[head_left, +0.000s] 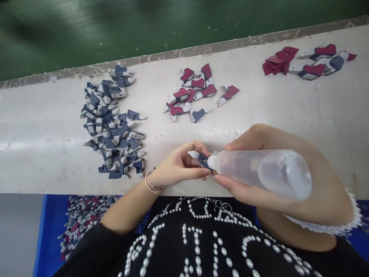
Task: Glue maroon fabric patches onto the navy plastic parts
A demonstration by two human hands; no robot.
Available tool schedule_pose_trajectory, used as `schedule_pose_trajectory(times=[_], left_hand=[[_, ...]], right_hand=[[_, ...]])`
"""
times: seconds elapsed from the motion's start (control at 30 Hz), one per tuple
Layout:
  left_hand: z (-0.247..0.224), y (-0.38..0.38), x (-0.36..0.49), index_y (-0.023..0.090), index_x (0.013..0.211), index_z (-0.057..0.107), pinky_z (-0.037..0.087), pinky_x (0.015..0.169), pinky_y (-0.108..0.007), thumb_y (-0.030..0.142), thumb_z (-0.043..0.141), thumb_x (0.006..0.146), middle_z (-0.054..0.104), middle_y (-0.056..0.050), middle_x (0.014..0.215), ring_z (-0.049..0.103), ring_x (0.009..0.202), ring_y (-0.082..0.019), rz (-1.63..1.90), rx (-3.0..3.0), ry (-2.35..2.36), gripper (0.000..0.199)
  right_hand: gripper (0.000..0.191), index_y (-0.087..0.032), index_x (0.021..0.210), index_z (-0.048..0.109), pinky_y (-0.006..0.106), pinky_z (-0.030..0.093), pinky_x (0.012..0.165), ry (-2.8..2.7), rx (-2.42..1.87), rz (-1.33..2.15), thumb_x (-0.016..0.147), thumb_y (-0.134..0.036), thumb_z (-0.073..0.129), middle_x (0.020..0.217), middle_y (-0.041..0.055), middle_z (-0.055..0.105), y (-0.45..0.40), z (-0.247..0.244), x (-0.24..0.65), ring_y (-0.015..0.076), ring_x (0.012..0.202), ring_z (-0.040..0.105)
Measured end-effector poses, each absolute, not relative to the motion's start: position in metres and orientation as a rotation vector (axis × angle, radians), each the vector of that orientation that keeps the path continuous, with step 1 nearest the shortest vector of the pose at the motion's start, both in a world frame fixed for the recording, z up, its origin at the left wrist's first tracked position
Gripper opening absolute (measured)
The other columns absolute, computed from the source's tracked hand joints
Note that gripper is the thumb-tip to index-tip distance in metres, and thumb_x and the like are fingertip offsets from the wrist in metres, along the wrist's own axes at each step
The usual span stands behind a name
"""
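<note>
Between the thumb and fingers of my left hand is a small blue-and-white plastic part. My right hand grips a translucent squeeze bottle, tipped so its nozzle end meets the plastic part. Whether anything comes out of the nozzle is hidden. Left of my hands lies a large heap of blue-and-white plastic parts. Beyond them is a smaller group of similar parts with dark red faces, and one such part lies a little apart.
At the far right are a stack of dark red pieces and several red-faced parts. Below the white table's near edge, a blue bin holds many mixed parts. A green surface borders the far edge.
</note>
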State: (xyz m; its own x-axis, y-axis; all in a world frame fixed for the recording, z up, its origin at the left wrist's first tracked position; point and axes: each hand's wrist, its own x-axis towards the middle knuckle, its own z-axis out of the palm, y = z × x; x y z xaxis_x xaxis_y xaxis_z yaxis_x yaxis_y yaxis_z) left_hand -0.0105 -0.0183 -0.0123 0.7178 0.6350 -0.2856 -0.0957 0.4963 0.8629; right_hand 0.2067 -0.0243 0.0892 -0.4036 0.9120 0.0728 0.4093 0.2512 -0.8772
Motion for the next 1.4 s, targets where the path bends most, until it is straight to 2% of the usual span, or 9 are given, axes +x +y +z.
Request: schedule_pose_trajectory(times=[0.23,0.4,0.63,0.8,0.97,1.13,1.27,1.4], left_hand=[[-0.013,-0.02,-0.008,0.02,0.109,0.055,0.054,0.057,-0.022,0.04,0.082,0.08,0.064,0.002,0.073,0.068,0.063,-0.013,0.484,1.025,0.628,0.045],[-0.011,-0.023,-0.002,0.02,0.099,0.055,0.054,0.054,-0.02,0.043,0.093,0.064,0.064,0.001,0.084,0.063,0.061,-0.01,0.57,1.032,0.682,0.056],[-0.007,-0.024,0.001,0.02,0.095,0.054,0.055,0.054,-0.017,0.034,0.095,0.063,0.064,0.002,0.079,0.066,0.063,-0.01,0.603,1.038,0.716,0.054],[-0.01,-0.023,-0.001,0.019,0.096,0.058,0.054,0.052,-0.017,0.044,0.095,0.06,0.066,-0.002,0.094,0.064,0.062,-0.008,0.641,1.026,0.708,0.057],[-0.007,-0.023,-0.001,0.019,0.095,0.056,0.055,0.054,-0.016,0.043,0.094,0.062,0.064,0.001,0.085,0.063,0.062,-0.008,0.646,1.028,0.711,0.056],[-0.006,-0.022,-0.001,0.019,0.096,0.056,0.056,0.055,-0.019,0.053,0.09,0.065,0.066,-0.002,0.091,0.067,0.066,-0.011,0.644,1.046,0.697,0.057],[-0.007,-0.024,-0.003,0.02,0.097,0.055,0.054,0.052,-0.019,0.047,0.091,0.067,0.065,0.0,0.082,0.064,0.062,-0.011,0.628,1.101,0.736,0.054],[-0.006,-0.026,-0.004,0.021,0.097,0.055,0.053,0.052,-0.019,0.042,0.091,0.068,0.065,0.001,0.082,0.066,0.063,-0.011,0.638,1.132,0.764,0.051]], right_hand=[[0.02,-0.023,0.087,0.055,0.027,0.042,0.041,-1.903,-1.253,1.147,0.087,-0.03,0.074,0.067,-0.0061,0.063,-0.026,0.088,0.203,0.0093,0.049,0.056],[0.022,-0.024,0.083,0.053,0.028,0.039,0.04,-1.914,-1.232,1.154,0.087,-0.033,0.073,0.066,-0.0063,0.061,-0.029,0.087,0.201,0.0098,0.049,0.055],[0.018,-0.024,0.086,0.056,0.031,0.042,0.042,-1.914,-1.325,1.04,0.09,-0.035,0.07,0.071,-0.0032,0.065,-0.032,0.088,0.2,0.0136,0.054,0.061],[0.022,-0.023,0.083,0.053,0.028,0.044,0.043,-1.955,-1.238,1.112,0.091,-0.035,0.069,0.072,-0.0041,0.065,-0.033,0.089,0.198,0.0108,0.052,0.059],[0.022,-0.023,0.085,0.055,0.03,0.044,0.045,-1.912,-1.279,1.073,0.088,-0.035,0.074,0.074,-0.0024,0.066,-0.032,0.09,0.197,0.0136,0.057,0.062],[0.025,-0.024,0.081,0.052,0.031,0.045,0.048,-1.912,-1.298,1.069,0.088,-0.037,0.073,0.078,-0.0018,0.067,-0.033,0.091,0.195,0.0156,0.064,0.065],[0.026,-0.025,0.084,0.052,0.029,0.042,0.045,-1.92,-1.297,1.034,0.088,-0.035,0.075,0.073,-0.0042,0.064,-0.032,0.092,0.195,0.0119,0.057,0.06],[0.03,-0.025,0.082,0.048,0.028,0.04,0.044,-1.945,-1.308,0.996,0.087,-0.034,0.076,0.071,-0.0048,0.062,-0.031,0.092,0.196,0.011,0.056,0.058]])
